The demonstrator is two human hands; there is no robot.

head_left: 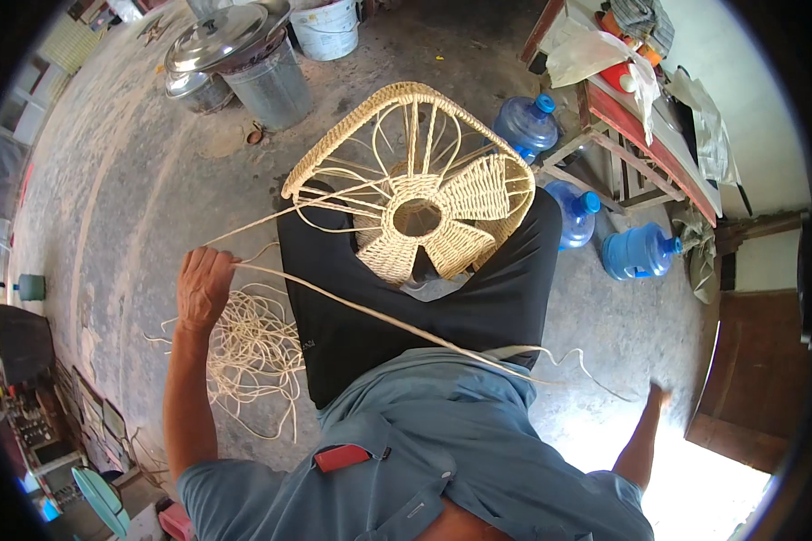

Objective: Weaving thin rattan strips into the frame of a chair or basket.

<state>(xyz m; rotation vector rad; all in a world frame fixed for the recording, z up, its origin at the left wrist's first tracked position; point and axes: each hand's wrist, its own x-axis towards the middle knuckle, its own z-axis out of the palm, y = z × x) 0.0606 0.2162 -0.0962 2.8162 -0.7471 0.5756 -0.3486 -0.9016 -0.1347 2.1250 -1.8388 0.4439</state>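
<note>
A half-woven straw-coloured basket-like piece [407, 97] rests on my lap, tilted between my knees. It has a braided outer rim, a round central ring with a hole, woven petal-shaped panels and bare spokes on the left. My left hand [206, 279] is out to the left, its fingers closed round a straw-coloured cord [352, 304]. One stretch of cord runs taut from this hand to the spokes; another crosses my lap to the right. My right hand [660, 395] is far out to the right, small and blurred, near a thin curling cord end. Its fingers cannot be made out.
A tangled heap of loose cord [257, 347] lies on the floor by my left leg. Blue water jugs [641, 251] stand at the right beside a wooden bench [641, 162]. Ahead are a metal bin [271, 90], a lidded pot [212, 41] and a white bucket [327, 32].
</note>
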